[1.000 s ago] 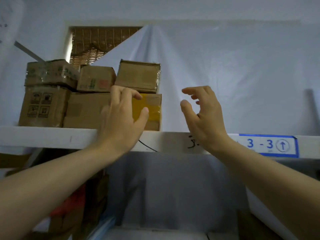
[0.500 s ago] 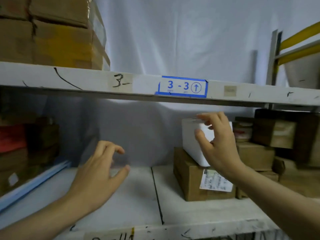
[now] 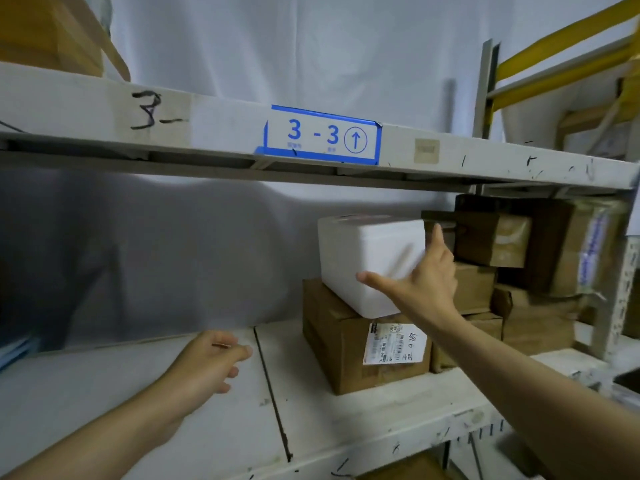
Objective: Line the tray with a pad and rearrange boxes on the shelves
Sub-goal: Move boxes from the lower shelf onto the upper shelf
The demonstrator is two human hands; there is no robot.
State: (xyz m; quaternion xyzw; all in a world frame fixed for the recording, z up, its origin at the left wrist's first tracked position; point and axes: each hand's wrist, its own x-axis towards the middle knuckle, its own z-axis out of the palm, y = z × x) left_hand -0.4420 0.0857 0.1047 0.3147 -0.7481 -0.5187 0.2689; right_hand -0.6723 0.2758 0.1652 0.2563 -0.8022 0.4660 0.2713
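White sheeting hangs behind a scuffed white shelf (image 3: pixel 214 410), under the beam labelled 3-3 (image 3: pixel 322 136). A white foam box (image 3: pixel 367 258) sits askew on a labelled cardboard carton (image 3: pixel 349 344), one corner overhanging the front. The right hand (image 3: pixel 426 278) spreads against its near right corner, thumb along the lower edge, fingers round the side: touching, not yet a firm hold. The left hand (image 3: pixel 207 365) hovers loosely curled above the bare shelf, holding nothing. Pulled one-handed, the light box could pivot off the carton and fall, or knock the cartons stacked just beside it (image 3: pixel 491 237).
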